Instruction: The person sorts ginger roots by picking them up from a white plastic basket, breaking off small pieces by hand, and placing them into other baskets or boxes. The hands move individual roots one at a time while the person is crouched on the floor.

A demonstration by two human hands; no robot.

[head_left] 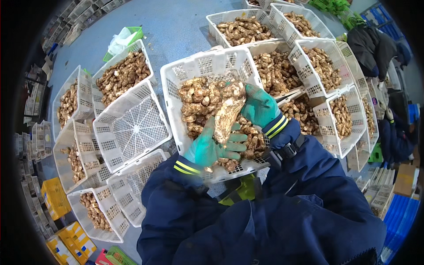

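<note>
A large mushroom with a brown cap and a long pale stem is held slantwise above a white mesh-sided crate. My right hand, in a green glove, grips it by the cap end, with its fingertips partly hidden. The lower stem rests in my left hand, also green-gloved, between the thumb and outstretched fingers. Beneath both hands lie many brown-and-cream mushrooms in the crate.
An empty white crate stands on the left, with mushroom-filled crates around it. More filled crates crowd the right. A green basket with a plastic bag sits on the blue floor. Another person is at far right.
</note>
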